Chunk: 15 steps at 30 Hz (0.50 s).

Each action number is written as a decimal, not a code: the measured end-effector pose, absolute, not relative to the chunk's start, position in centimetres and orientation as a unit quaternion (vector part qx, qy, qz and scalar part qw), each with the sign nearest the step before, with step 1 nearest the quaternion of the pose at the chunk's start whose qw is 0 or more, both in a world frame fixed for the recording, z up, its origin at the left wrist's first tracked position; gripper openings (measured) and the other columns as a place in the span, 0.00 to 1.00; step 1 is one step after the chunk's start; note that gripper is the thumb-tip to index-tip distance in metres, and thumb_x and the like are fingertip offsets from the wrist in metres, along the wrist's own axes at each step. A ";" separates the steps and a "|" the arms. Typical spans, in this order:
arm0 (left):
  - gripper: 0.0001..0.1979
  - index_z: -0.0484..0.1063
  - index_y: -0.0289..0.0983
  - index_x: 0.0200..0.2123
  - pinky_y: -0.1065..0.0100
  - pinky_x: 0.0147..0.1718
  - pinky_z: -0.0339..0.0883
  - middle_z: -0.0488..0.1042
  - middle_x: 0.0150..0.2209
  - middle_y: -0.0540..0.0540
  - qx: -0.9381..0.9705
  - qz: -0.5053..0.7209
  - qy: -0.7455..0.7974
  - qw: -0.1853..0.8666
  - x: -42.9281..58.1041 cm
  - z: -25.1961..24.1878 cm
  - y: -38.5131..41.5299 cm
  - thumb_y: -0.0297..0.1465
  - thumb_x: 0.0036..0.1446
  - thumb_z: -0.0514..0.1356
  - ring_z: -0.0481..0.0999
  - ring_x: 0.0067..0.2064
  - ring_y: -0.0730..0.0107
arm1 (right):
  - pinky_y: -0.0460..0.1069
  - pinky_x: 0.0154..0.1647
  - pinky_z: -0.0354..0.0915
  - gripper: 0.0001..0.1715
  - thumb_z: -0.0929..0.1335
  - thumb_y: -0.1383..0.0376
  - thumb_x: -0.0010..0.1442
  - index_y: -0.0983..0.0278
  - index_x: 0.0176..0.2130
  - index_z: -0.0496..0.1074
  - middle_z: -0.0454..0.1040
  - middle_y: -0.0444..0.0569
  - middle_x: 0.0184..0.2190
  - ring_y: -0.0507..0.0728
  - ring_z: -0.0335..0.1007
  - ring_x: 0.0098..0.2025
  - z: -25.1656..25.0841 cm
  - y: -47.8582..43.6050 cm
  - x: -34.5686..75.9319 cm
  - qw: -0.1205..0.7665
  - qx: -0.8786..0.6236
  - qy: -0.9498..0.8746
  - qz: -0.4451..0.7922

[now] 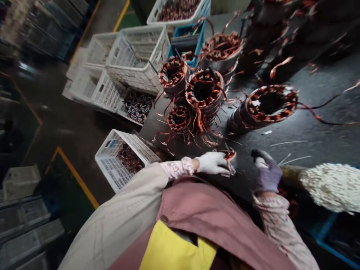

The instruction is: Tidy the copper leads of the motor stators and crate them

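Observation:
My left hand [212,163], in a white knit glove, is closed around a small copper-wound stator [231,155] close to the table's front edge. Most of that piece is hidden by the fingers. To its right, apart from it, my right hand [267,172] wears a purple glove with dark fingertips. Its fingers are curled in, and what they hold, if anything, is too small to make out. Beyond the hands lies a large wound stator [236,120], tilted, with long copper leads. A small stator [180,120] stands further left beside a bigger stator [204,90].
A bundle of white strands [332,185] lies at the right, with loose white strips [289,143] on the dark table [317,131]. More stators [222,48] stand at the back. White crates [137,48] and a blue bin [201,41] are beyond; another crate [109,165] is at the left.

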<state>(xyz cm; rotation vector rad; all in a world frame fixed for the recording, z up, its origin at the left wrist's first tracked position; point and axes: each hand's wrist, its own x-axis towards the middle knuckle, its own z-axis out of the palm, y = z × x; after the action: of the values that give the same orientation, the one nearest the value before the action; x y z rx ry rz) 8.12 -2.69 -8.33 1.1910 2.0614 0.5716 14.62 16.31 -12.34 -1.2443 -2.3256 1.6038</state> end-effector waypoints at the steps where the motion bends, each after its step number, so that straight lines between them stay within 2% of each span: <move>1: 0.14 0.83 0.45 0.48 0.68 0.45 0.71 0.78 0.44 0.43 0.448 0.237 0.795 0.333 8.4 -6.6 -4.1 0.39 0.65 0.61 0.78 0.44 0.65 | 0.62 0.61 0.69 0.20 0.64 0.60 0.46 0.58 0.39 0.77 0.81 0.56 0.44 0.65 0.79 0.51 -12.3 16.6 15.9 0.030 -0.412 -0.727 0.549; 4: 0.13 0.84 0.47 0.43 0.67 0.44 0.69 0.76 0.42 0.43 0.415 0.212 0.834 0.295 8.9 -0.9 -8.6 0.42 0.64 0.60 0.76 0.42 0.65 | 0.66 0.54 0.74 0.20 0.69 0.58 0.40 0.56 0.37 0.74 0.80 0.55 0.34 0.68 0.82 0.39 -12.4 16.0 18.1 -0.009 -0.429 -0.627 0.650; 8: 0.19 0.83 0.47 0.46 0.61 0.47 0.67 0.75 0.45 0.39 0.283 0.057 0.941 0.175 7.0 4.5 -13.1 0.48 0.64 0.58 0.75 0.46 0.56 | 0.63 0.48 0.77 0.25 0.74 0.56 0.36 0.58 0.37 0.74 0.77 0.51 0.28 0.66 0.81 0.32 -13.0 14.4 17.7 -0.032 -0.424 -0.569 0.704; 11: 0.21 0.82 0.44 0.49 0.57 0.48 0.66 0.73 0.51 0.36 0.210 -0.055 0.970 0.110 3.3 4.6 -14.4 0.46 0.66 0.54 0.74 0.49 0.50 | 0.59 0.43 0.79 0.27 0.76 0.54 0.35 0.61 0.37 0.74 0.78 0.50 0.28 0.61 0.80 0.30 -13.6 13.7 16.3 0.004 -0.422 -0.545 0.724; 15: 0.20 0.81 0.41 0.51 0.59 0.47 0.66 0.71 0.53 0.36 0.221 -0.147 0.949 0.172 -1.4 1.3 -13.9 0.41 0.68 0.52 0.75 0.49 0.52 | 0.55 0.38 0.78 0.27 0.75 0.56 0.35 0.63 0.37 0.74 0.76 0.46 0.28 0.55 0.76 0.28 -14.7 12.9 14.3 0.035 -0.436 -0.507 0.743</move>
<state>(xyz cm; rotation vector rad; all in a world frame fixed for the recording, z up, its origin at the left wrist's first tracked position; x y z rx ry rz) -1.38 -13.88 1.26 0.6282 2.6923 -0.4178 14.27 12.93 -14.71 -1.3390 -1.5587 2.2823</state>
